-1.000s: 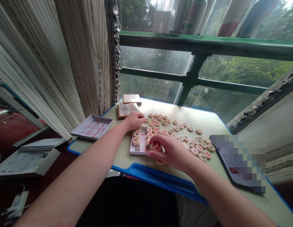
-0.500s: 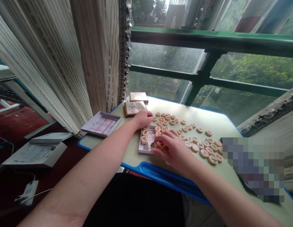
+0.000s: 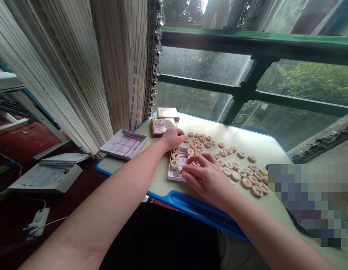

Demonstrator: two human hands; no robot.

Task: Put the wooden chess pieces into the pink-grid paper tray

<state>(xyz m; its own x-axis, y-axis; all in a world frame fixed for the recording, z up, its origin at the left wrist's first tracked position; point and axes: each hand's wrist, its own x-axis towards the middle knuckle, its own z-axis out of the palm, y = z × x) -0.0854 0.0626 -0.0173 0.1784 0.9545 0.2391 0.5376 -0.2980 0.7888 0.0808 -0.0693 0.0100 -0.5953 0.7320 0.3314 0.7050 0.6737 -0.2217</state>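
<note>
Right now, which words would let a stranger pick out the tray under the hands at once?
On the blue-rimmed table by the window, look near the front edge, between the left hand and the right hand. The white tray lies there, partly covered. Unlike the similar tray at the table's left corner, which shows only red lines, it holds round wooden pieces.

Off to the left, a grey lid [image 3: 123, 144], two brown boxes [image 3: 162, 126] behind it, striped curtain [image 3: 78, 75] hanging, power strip [image 3: 36, 224] on the floor

Illegible red and black characters on wooden discs [image 3: 257, 191]
</note>
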